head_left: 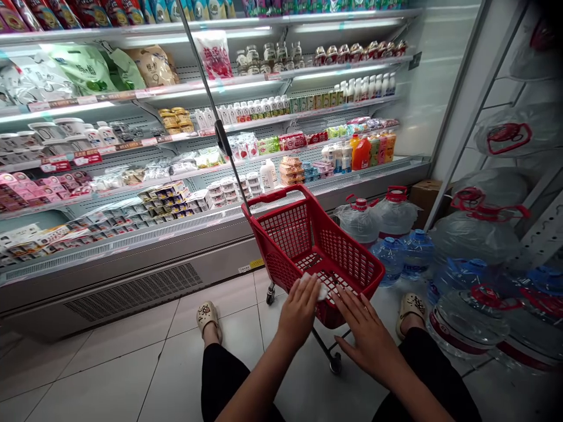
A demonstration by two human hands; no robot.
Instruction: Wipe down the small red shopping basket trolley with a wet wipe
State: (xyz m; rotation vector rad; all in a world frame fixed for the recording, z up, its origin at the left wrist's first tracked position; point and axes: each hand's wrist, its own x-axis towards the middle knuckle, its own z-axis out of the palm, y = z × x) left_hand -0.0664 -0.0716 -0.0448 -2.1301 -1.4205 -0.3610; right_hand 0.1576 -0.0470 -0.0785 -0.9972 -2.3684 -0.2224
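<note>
A small red plastic shopping cart [347, 245] on casters stands right in front of me, between my feet. My left hand [301, 308] is at the cart's near rim, its fingers bent over a crumpled white tissue or cloth [322, 291]; most of the white piece is hidden under the fingers. My right hand [363, 328] is stretched out beside it, palm down, fingers extended and holding nothing. Its fingertips are at the cart's near right rim; whether they touch it I cannot tell. A thin dark pole [206, 76] rises from the cart's far left corner.
Behind the cart runs a lit refrigerated shelf [281, 79] stocked with bottles, cups and bags. Large water bottles [468, 319] crowd the floor on the right, several close to my right foot. White floor tiles [118, 366] lie to the left.
</note>
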